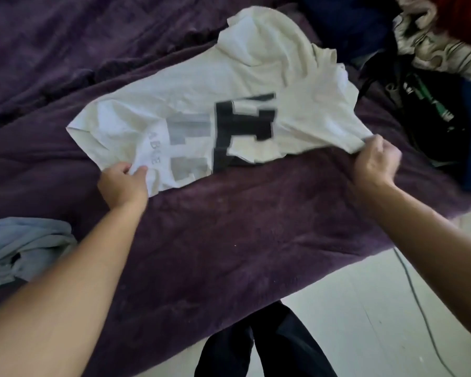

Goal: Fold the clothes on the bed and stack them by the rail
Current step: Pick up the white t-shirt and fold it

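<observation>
White T-shirt (201, 85) is laid across the purple bedspread (229, 227), partly spread, partly rumpled. Long axis runs diagonally: from the near edge held between both hands, up and away to the far right, where the bunched end is seen well beyond the right hand.

Left hand (123, 183): clenched in a pinch on the near-left edge of the shirt, thumb on top, cloth seen between thumb and fingers. Right hand (375, 159): closed on the near-right edge, fabric pulled taut into a point at the grip. Some motion blur there, so finger detail can't be read, but the cloth is clearly gripped.

Key relation: the shirt body lies entirely forward of both hands, none of it on the near side. The held edge spans the gap between the hands, roughly crosswise to the long axis. The black block print (245, 123) sits just ahead of the right hand; its faded show-through is just ahead of the left. So a flap is already doubled over on the left side.

Judgement: next move likely a flatten or a fold away from the body along that axis. Neither hand is clearly nearer; both are on the cloth.

Unfolded pile (433, 77) lies beyond and to the right of the right hand. A blue-grey garment (25, 246) lies behind and left of the left hand. No rail is in view.
</observation>
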A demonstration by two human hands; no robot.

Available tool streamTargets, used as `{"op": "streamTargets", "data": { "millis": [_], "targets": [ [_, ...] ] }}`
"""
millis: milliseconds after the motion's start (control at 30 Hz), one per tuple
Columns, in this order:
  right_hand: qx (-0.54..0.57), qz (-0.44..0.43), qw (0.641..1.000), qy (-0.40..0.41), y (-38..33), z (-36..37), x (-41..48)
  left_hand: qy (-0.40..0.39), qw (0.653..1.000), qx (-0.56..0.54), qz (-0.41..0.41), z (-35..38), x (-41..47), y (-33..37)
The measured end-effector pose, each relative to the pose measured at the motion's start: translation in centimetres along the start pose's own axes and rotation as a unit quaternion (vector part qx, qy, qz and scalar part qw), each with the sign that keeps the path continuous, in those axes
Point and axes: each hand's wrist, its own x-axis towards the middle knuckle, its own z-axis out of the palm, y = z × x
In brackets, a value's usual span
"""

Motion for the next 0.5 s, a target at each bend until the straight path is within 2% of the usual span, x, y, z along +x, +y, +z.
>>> {"op": "streamTargets", "data": {
  "millis": [133, 233, 300, 367, 433, 500],
  "targets": [
    [-0.061, 0.081, 0.993, 0.065, 3.9, -7.8, -1.2, -0.034, 0.996, 0.072, 0.045, -4.0, -7.8, -3.5],
    [-0.077, 0.150, 0.984, 0.054, 7.3, -11.8, -3.1, -0.116, 0.981, 0.152, 0.042, -7.0, -12.9, -7.5],
    [-0.116, 0.171, 0.978, 0.015, 9.7, -13.9, -4.0, -0.172, 0.956, 0.232, 0.057, -8.5, -15.5, -9.7],
    [-0.178, 0.153, 0.972, -0.026, 12.1, -15.7, -4.4, -0.180, 0.935, 0.292, 0.095, -9.1, -17.5, -11.0],
    [-0.262, 0.083, 0.961, -0.040, 13.2, -16.4, -4.4, -0.157, 0.921, 0.300, 0.191, -8.4, -19.1, -10.9],
    [-0.267, 0.019, 0.963, -0.043, 12.5, -15.2, -4.3, -0.147, 0.901, 0.287, 0.292, -6.5, -19.8, -9.3]
  ]
}}
